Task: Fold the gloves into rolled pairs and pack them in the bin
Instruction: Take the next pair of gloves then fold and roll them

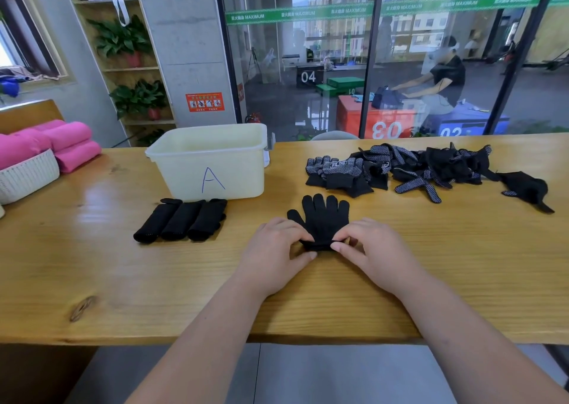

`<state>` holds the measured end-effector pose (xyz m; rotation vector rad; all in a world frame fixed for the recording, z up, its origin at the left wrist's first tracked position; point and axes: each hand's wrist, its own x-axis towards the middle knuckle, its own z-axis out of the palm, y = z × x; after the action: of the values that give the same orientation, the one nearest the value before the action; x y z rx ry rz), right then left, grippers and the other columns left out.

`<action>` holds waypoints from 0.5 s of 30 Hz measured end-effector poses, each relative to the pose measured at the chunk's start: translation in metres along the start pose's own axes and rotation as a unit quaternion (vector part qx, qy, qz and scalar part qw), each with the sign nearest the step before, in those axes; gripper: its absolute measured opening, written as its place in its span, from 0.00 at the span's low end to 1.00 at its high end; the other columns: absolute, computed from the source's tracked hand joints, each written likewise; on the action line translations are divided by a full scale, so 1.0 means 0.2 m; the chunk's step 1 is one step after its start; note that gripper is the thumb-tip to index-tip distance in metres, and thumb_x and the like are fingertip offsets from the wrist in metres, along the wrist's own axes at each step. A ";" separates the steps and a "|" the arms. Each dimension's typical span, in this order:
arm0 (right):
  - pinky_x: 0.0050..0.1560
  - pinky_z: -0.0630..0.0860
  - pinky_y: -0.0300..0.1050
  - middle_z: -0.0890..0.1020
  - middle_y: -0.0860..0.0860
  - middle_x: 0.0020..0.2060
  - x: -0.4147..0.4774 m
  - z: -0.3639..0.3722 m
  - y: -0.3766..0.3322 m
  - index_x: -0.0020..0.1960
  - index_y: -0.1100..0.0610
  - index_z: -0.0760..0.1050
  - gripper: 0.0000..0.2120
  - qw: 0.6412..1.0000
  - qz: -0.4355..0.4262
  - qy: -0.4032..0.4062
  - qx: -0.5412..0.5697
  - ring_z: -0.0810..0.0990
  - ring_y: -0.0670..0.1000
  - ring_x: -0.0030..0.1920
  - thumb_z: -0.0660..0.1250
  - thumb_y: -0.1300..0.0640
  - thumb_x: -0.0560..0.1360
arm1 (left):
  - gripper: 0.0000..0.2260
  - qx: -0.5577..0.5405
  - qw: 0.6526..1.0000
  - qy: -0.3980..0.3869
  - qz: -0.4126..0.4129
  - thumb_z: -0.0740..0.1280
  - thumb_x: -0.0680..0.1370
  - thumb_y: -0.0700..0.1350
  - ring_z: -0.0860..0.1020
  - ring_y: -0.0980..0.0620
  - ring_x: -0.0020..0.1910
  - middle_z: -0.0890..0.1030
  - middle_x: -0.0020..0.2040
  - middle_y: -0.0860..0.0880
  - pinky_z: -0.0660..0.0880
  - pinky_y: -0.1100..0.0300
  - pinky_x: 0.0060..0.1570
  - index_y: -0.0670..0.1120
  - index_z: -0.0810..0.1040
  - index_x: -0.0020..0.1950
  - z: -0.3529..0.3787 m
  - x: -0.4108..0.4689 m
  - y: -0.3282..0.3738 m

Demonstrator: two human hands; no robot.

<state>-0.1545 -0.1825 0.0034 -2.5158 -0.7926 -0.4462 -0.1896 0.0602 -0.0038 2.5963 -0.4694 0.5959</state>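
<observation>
A black glove pair lies flat on the wooden table, fingers pointing away from me. My left hand and my right hand both pinch its cuff end, which is turned up into a small roll. Three rolled black pairs lie side by side to the left. Behind them stands the cream bin marked "A". A heap of loose black dotted gloves spreads over the far right of the table.
A white woven basket with pink rolled towels stands at the far left. A glass wall runs behind the table, and a person sits beyond it. The table's front edge is close to my forearms.
</observation>
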 end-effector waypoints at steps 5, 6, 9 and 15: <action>0.50 0.72 0.39 0.78 0.32 0.50 0.00 0.00 0.01 0.57 0.37 0.80 0.14 0.999 -0.010 -0.026 0.026 0.71 0.35 0.53 0.74 0.36 0.74 | 0.06 -0.013 1.000 0.011 -0.002 0.74 0.79 0.52 0.74 0.59 0.59 0.82 0.52 0.62 0.72 0.51 0.62 0.57 0.85 0.56 -0.01 0.00 0.01; 0.49 0.72 0.41 0.78 0.32 0.48 0.00 0.01 0.01 0.56 0.38 0.80 0.12 0.999 -0.003 -0.023 0.024 0.71 0.36 0.52 0.75 0.38 0.74 | 0.06 -0.018 1.000 0.012 -0.003 0.74 0.79 0.52 0.74 0.59 0.58 0.82 0.52 0.62 0.73 0.51 0.62 0.57 0.85 0.55 -0.01 0.00 0.01; 0.44 0.72 0.44 0.78 0.39 0.41 0.00 0.01 0.02 0.52 0.38 0.83 0.05 0.996 0.055 0.007 0.068 0.74 0.41 0.43 0.75 0.44 0.76 | 0.06 -0.042 0.999 0.022 -0.014 0.75 0.79 0.51 0.75 0.57 0.56 0.80 0.49 0.63 0.75 0.51 0.59 0.56 0.85 0.55 -0.01 0.00 0.02; 0.49 0.80 0.50 0.85 0.36 0.41 0.00 0.02 0.04 0.51 0.41 0.82 0.06 0.975 0.119 -0.009 0.185 0.80 0.47 0.41 0.77 0.46 0.76 | 0.05 -0.096 0.993 0.017 -0.071 0.75 0.79 0.52 0.75 0.62 0.54 0.79 0.44 0.65 0.73 0.59 0.57 0.57 0.84 0.54 -0.02 0.00 0.03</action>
<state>-0.1494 -0.1858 -0.0017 -2.2284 -0.5154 -0.1731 -0.1942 0.0579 0.0018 2.4091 -0.3109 0.5183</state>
